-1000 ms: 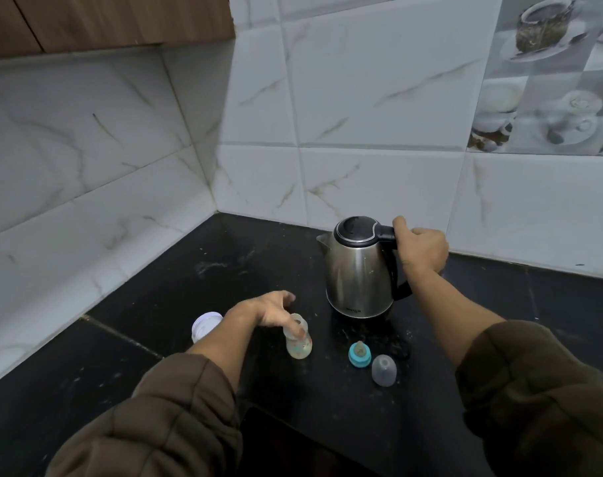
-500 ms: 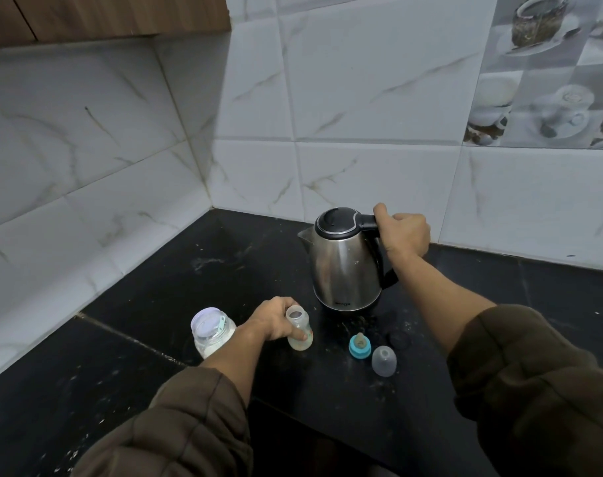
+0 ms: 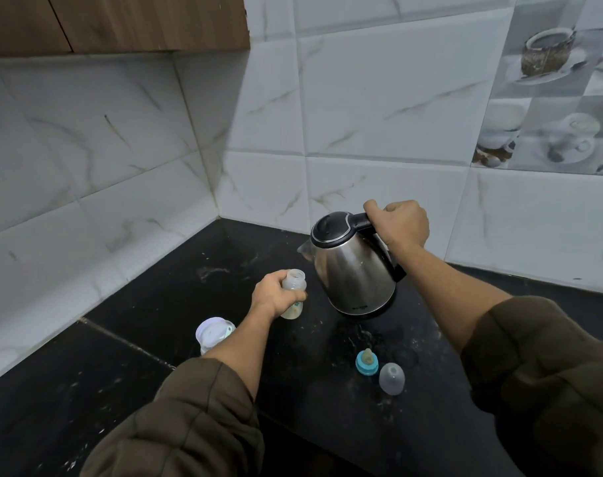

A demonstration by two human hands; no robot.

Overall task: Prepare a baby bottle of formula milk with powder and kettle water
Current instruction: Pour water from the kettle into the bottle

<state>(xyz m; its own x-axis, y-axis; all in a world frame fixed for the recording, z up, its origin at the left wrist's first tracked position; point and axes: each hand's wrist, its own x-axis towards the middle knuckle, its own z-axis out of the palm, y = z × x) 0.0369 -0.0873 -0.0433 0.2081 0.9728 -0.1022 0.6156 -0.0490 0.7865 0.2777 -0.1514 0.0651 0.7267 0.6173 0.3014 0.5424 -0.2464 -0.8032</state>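
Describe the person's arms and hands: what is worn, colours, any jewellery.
The left hand and the right hand are bare: no gloves, rings or watch show. The left sleeve and right sleeve belong to a puffy, quilted jacket in dark olive-brown, with stitched seams dividing the padding. Each sleeve ends partway along the forearm, leaving wrist and lower forearm uncovered.

Single head-worn camera looks forward and down, close over the countertop (image 3: 128, 380) corner
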